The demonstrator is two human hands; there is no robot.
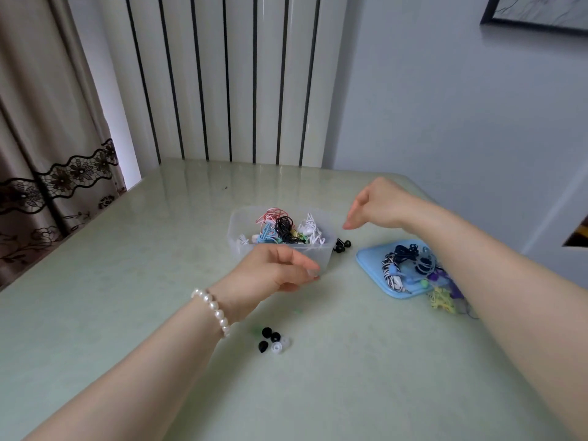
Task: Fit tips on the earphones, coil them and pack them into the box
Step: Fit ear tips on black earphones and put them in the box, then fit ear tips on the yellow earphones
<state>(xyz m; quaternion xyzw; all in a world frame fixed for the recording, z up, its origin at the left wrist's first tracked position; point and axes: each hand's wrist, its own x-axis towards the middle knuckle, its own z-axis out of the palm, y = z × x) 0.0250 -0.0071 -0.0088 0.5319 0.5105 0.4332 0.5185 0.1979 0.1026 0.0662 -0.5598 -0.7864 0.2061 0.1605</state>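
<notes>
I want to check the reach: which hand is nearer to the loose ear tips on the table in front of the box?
Left. The left hand hangs just beyond the ear tips, at the clear box. The right hand is raised farther off, past the box's right end.

This looks like a room in a home. At nine o'clock hangs a beige curtain (38,128) with a dark lace flower border. At twelve o'clock stands a tall white ribbed radiator (222,78) against a pale blue wall (429,106), and the corner of a dark-framed picture (537,11) shows at two o'clock. The worktop (159,249) is a pale green, glossy, marbled surface with rounded far corners, like a dining table. Small household clutter of earphones sits in a clear plastic box (237,240) and on a blue lid (369,259).
</notes>
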